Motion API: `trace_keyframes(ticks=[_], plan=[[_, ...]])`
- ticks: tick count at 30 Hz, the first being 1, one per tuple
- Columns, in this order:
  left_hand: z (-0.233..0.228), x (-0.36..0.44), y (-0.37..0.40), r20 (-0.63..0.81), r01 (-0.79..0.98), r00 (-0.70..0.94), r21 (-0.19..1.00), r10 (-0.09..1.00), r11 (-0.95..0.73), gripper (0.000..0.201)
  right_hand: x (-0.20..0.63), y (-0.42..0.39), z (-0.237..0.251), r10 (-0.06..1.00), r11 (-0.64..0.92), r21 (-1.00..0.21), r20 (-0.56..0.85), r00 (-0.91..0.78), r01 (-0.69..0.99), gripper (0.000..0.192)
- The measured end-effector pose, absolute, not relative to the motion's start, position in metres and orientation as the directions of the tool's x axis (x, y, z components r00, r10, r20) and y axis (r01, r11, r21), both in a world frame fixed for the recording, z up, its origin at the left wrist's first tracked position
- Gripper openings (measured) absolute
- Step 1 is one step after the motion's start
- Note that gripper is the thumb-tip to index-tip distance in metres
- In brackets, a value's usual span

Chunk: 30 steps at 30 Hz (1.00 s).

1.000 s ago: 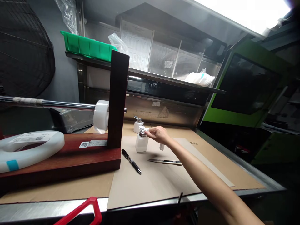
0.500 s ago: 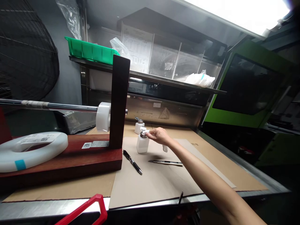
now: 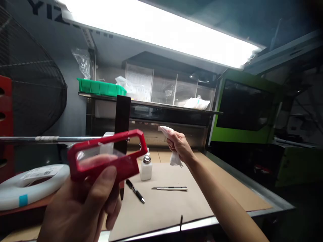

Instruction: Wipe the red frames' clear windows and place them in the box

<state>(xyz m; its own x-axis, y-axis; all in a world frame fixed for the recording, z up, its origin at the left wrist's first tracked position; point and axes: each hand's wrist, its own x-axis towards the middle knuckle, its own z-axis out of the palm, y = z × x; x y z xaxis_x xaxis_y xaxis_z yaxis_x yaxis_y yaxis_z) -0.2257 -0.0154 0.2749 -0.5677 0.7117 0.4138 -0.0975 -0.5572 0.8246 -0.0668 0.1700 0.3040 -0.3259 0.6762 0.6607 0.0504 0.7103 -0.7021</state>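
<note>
My left hand (image 3: pixel 88 198) grips a red plastic frame (image 3: pixel 127 164) with a long window in it, held up close to the camera. Through the window a clear piece and part of my fingers show. My right hand (image 3: pixel 180 144) is closed around a white cloth (image 3: pixel 175 159), its tip poking out past the fingers above the bench. Below and left of that hand, a white pump bottle (image 3: pixel 146 169) with a metal top stands upright on the cardboard. A second bottle behind it is mostly hidden by the red frame.
A black pen (image 3: pixel 135 191) and a utility knife (image 3: pixel 169 188) lie on the cardboard sheet (image 3: pixel 176 205). At left are a roll of clear film (image 3: pixel 10 196) and a dark upright post (image 3: pixel 122 114) with a metal rod (image 3: pixel 75 138). A green bin (image 3: pixel 101 88) sits on the shelf.
My right hand has lifted away from the pump bottle, carrying the white cloth. The red frame has come up into the middle left, with my left hand now visible on it. The view has tilted upward.
</note>
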Motion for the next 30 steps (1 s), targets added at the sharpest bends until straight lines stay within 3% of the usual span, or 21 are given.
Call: trace_keyframes(ticks=[4,6,19,30], plan=[[0.336,-0.202,-0.019,0.636,-0.088,-0.393,0.692,0.663,-0.716,0.031,-0.045,0.098,0.347,0.639,0.504,-0.714,0.687,-0.346,-0.487,0.041],[0.354,-0.187,-0.022,0.715,-0.074,-0.335,0.629,0.614,-0.774,0.030,-0.035,0.068,0.362,0.585,0.403,-0.686,0.702,-0.406,-0.606,0.036],[0.395,-0.129,-0.057,0.830,-0.136,-0.088,0.538,0.551,-0.832,0.025,0.006,-0.009,0.402,0.451,0.365,-0.580,0.794,-0.407,-0.728,0.029],[0.409,-0.122,-0.070,0.856,-0.146,-0.033,0.506,0.516,-0.850,0.021,0.013,-0.021,0.417,0.321,0.355,-0.571,0.818,-0.477,-0.740,0.035]])
